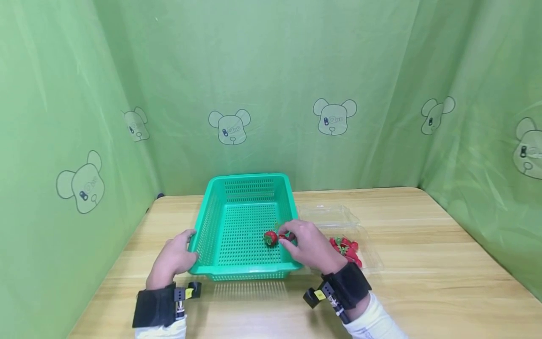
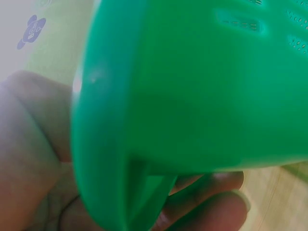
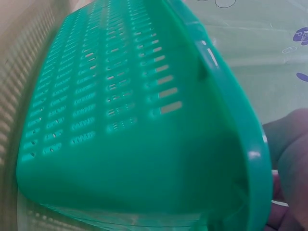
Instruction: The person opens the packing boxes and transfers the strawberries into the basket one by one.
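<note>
A green plastic basket point(image 1: 250, 270) stands on the table, its perforated floor facing up. My left hand point(image 1: 172, 256) grips its left rim; in the left wrist view the fingers point(image 2: 211, 211) curl beneath the basket's edge point(image 2: 103, 120). Over the right rim reaches my right hand point(image 1: 312, 242), pinching a strawberry point(image 1: 282, 237) between thumb and fingers low inside the basket. Just left of it a red strawberry point(image 1: 270, 238) with green leaves lies on the basket floor. The basket wall point(image 3: 120, 163) hides the pinched strawberry in the right wrist view, where only part of that hand point(image 3: 293, 154) shows.
To the right of the basket, partly behind my right forearm, lies a clear plastic box point(image 1: 372, 252) holding several strawberries point(image 1: 350, 253). Its clear lid point(image 1: 326, 215) is folded back toward the rear. The wooden table point(image 1: 432, 254) ends at a green curtain point(image 1: 271, 84).
</note>
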A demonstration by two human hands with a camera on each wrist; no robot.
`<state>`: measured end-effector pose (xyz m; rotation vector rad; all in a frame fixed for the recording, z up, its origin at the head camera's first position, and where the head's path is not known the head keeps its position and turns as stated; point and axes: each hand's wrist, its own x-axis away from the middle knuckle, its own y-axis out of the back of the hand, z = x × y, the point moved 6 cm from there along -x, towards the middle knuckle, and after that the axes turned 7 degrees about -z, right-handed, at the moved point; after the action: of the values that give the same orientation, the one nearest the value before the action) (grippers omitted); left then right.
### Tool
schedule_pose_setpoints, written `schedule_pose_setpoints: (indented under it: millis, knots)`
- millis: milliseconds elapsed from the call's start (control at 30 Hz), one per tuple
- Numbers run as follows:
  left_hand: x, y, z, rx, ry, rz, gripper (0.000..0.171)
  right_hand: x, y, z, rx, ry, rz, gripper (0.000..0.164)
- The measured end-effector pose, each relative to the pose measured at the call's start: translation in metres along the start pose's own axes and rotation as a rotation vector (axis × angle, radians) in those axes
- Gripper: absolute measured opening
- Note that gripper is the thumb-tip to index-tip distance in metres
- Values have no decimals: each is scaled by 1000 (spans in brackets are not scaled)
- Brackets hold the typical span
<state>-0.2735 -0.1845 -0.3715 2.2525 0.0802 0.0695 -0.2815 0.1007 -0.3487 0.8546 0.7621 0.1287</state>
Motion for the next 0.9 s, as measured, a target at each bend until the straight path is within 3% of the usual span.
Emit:
schedule_pose_setpoints:
  millis: [500,900]
  knots:
    - [-2,1,2,-1,-5,7,62,1,13,-10,-23,-13,-5,18]
    - [-1,0,2,23,-3,11,62,6,32,-36,3,-149,-57,17]
